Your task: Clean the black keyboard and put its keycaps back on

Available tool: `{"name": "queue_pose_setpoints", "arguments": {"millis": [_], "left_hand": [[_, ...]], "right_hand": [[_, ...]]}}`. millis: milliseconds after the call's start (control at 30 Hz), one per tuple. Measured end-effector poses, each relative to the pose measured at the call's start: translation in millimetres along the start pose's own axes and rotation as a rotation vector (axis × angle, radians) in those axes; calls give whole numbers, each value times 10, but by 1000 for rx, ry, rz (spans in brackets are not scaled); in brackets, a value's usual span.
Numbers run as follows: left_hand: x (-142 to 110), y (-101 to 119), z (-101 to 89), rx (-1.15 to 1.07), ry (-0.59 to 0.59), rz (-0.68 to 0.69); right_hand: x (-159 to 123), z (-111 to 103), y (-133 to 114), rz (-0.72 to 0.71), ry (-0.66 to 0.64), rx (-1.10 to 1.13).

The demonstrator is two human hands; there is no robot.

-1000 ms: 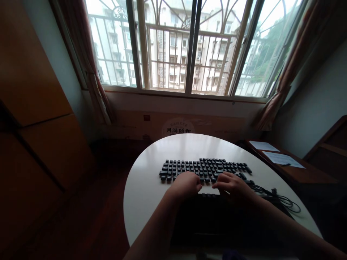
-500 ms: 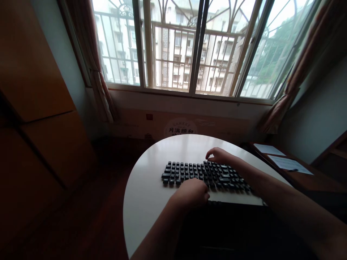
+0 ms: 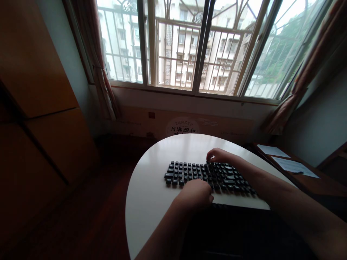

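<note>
Far left, the wooden cabinet (image 3: 43,86) stood in shadow; then came the white table (image 3: 146,213), and on it the black keycaps (image 3: 209,174), spread in rows with slim white gaps between them. Here was the left hand (image 3: 197,193), low over their near edge, fingers curled under and hidden; whether they gripped anything, I couldn't tell. Just right of its wrist lay a dark object (image 3: 238,213), too dim to make out. Next, the right hand (image 3: 219,156), stretched to the far row, thumb and fingers bent nearly together at a keycap there; touching or pinching, too small to tell. Good handling there, I judged, called for a light, straight pinch, the forearm held high over the rows so nothing got nudged. Off right, papers (image 3: 294,167) lay on a brown surface.
</note>
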State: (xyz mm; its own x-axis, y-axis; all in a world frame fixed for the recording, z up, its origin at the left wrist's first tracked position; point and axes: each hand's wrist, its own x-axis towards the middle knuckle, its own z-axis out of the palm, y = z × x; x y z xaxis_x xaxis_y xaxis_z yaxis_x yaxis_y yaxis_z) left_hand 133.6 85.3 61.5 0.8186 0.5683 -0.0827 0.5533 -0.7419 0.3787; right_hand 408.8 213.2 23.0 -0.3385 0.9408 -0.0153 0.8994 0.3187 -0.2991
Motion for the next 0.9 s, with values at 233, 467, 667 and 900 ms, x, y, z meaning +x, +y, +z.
{"name": "queue_pose_setpoints", "arguments": {"millis": [233,467,667,900], "left_hand": [[6,-10,12,-7,3,1],[14,-21,26,31,28,10],[23,-14,29,12,23,9],[33,-32,21,10,10,-8]], "right_hand": [[76,76,-46,69,63,-77],[130,145,-87,78,73,-217],[109,156,-168,80,130,-308],[28,9,-382,29,277,-265]]}}
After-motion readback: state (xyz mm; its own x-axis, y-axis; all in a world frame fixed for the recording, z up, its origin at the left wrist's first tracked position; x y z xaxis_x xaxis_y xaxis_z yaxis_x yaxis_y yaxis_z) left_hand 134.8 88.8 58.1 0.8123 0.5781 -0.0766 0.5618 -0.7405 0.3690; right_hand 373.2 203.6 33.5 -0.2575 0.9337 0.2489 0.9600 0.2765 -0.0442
